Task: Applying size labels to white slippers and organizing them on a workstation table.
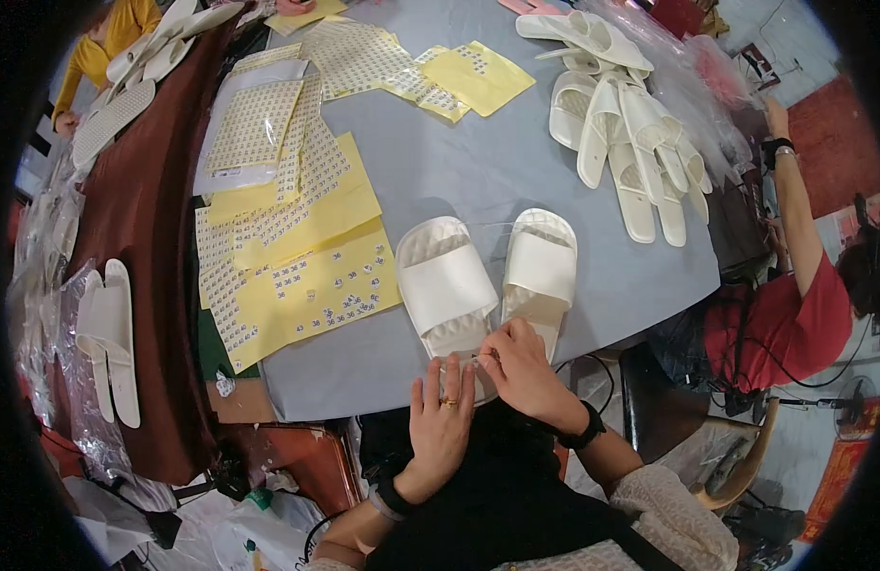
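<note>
Two white slide slippers lie side by side in front of me, toes pointing away. The left slipper (447,285) has its heel end under my left hand (438,433), whose fingers are stretched out flat and wear a ring. My right hand (530,376) has thumb and index finger pinched together at that heel, close to the left fingertips. Whatever sits in the pinch is too small to make out. The right slipper (539,265) is partly covered by my right hand. A thin clear strand links the two slippers near their toes.
Yellow sheets of small number stickers (292,319) overlap on the grey-covered table (459,162). White slippers (630,133) are heaped at the far right. On a brown-covered table (173,285) at left lie more slippers (107,333) and plastic bags. One person sits right, another far left.
</note>
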A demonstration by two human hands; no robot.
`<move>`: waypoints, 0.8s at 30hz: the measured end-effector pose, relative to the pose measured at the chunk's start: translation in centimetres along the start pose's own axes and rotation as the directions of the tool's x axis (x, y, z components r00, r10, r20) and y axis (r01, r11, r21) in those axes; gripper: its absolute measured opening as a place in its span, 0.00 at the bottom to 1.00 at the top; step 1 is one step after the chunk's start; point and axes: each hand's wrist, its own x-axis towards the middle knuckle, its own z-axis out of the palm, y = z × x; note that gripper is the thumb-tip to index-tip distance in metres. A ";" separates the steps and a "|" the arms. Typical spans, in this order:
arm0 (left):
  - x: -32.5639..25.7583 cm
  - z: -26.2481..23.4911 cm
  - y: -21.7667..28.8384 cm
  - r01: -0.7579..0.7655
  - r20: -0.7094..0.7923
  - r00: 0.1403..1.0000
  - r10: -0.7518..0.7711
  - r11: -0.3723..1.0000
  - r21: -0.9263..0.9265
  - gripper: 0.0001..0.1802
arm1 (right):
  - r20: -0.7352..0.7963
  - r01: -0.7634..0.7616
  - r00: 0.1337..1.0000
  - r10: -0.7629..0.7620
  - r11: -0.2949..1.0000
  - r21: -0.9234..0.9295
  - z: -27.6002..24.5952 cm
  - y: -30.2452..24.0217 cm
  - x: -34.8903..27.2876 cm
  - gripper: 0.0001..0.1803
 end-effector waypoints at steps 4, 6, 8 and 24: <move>0.1 0.1 0.0 -0.010 -0.022 1.000 0.010 1.000 0.029 0.35 | -0.016 0.002 1.000 -0.002 1.000 -0.022 0.3 -0.2 0.1 0.06; 0.0 0.1 0.0 -0.009 -0.025 1.000 0.009 0.999 0.032 0.35 | -0.031 0.010 0.999 -0.011 0.999 -0.040 0.5 -0.5 0.1 0.05; 0.0 0.1 0.1 -0.008 0.002 1.000 0.008 1.000 0.016 0.34 | -0.064 0.003 0.998 -0.011 0.994 -0.113 0.8 -0.6 0.1 0.06; 1.7 -2.1 0.2 -0.038 0.019 0.999 0.036 0.992 0.121 0.33 | -0.166 0.004 0.985 0.046 0.957 0.289 -0.5 0.6 -0.5 0.07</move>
